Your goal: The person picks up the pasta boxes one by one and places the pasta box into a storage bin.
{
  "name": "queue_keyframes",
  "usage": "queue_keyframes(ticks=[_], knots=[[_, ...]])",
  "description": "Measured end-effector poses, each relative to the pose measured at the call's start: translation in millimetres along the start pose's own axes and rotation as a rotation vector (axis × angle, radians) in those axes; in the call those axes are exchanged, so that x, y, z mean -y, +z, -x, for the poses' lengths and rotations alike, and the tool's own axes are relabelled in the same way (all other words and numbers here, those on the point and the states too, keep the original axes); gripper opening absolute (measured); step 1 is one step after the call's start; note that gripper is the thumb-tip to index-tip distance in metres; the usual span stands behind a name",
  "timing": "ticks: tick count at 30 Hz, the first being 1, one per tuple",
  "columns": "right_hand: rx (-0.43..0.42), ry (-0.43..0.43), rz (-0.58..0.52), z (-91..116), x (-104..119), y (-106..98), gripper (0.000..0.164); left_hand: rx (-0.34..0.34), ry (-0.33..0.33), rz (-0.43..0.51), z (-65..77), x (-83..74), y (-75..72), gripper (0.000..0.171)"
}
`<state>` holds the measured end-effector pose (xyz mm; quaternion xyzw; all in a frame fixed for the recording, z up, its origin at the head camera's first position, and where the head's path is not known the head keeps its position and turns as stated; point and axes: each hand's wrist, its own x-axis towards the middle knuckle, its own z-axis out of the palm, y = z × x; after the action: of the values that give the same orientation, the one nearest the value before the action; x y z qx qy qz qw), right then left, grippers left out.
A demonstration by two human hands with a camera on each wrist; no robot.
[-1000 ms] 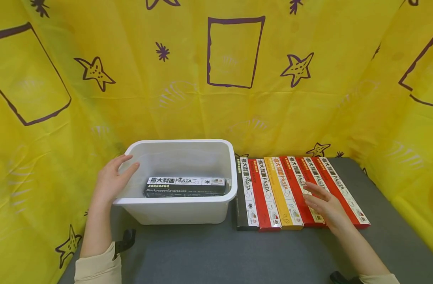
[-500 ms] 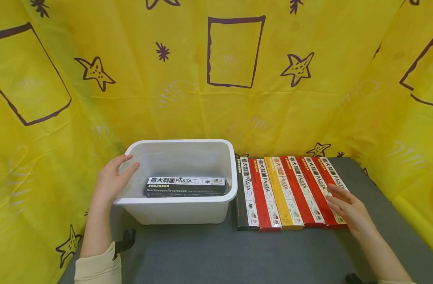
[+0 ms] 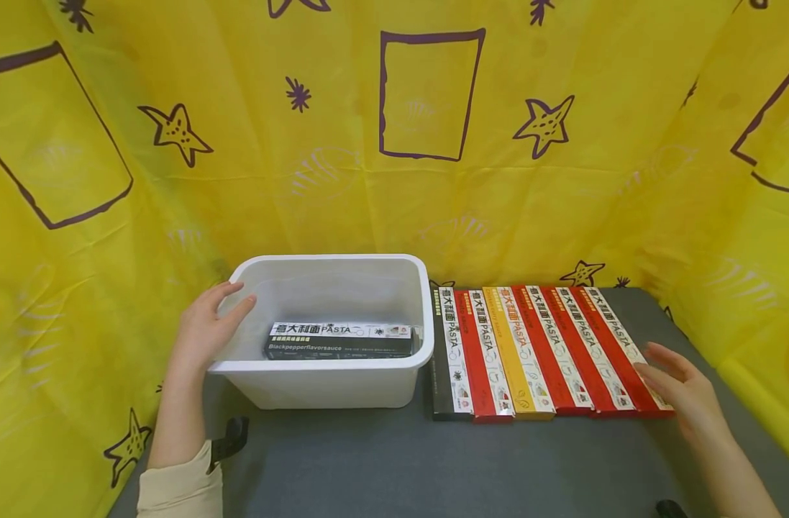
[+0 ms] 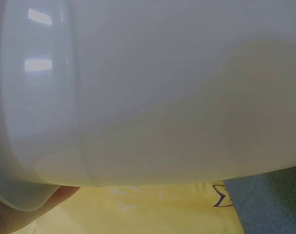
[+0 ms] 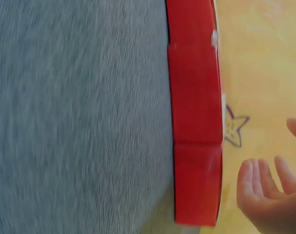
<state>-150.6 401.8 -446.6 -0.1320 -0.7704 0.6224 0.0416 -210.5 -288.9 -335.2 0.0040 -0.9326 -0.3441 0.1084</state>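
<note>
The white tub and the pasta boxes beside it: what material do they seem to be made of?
The white tub looks like glossy, slightly see-through plastic: window glints show on its wall in the left wrist view. The pasta boxes look like printed cardboard, with sharp folded edges and a light sheen.

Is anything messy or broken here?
Nothing stands out. One black pasta box lies flat inside the white bin, and the other pasta boxes sit side by side in a tidy row on the table.
</note>
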Motion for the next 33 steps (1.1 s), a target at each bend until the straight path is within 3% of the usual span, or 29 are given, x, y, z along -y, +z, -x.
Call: queue_keyframes(ticks=[2,5,7,10,14,18,28,33], knots=[[-0.021,0.001,0.136,0,-1,-5,0.038,-0.002,0.004,0.003,-0.1,0.2,0.2,0.065],[-0.028,0.017,0.370,-3,-1,-10,0.064,-0.006,0.005,0.004,0.1,0.2,0.4,0.065],[0.006,0.029,0.482,-5,-1,-13,0.081,-0.007,0.004,0.004,0.1,0.0,0.5,0.065],[0.101,0.020,0.574,-10,-2,-16,0.090,-0.007,-0.001,0.000,0.3,-0.3,0.1,0.065],[0.202,0.000,0.644,-15,-8,-19,0.095,-0.006,-0.003,-0.004,0.9,-1.2,-0.3,0.065],[0.231,-0.013,0.705,-17,-13,-20,0.094,-0.009,0.001,-0.002,1.3,-1.3,-0.2,0.065],[0.220,-0.009,0.789,-16,-14,-22,0.090,-0.013,-0.002,-0.001,1.0,-1.3,0.6,0.065],[0.173,-0.043,0.864,-17,-12,-22,0.086,-0.015,0.008,-0.004,1.1,-1.0,0.5,0.064]])
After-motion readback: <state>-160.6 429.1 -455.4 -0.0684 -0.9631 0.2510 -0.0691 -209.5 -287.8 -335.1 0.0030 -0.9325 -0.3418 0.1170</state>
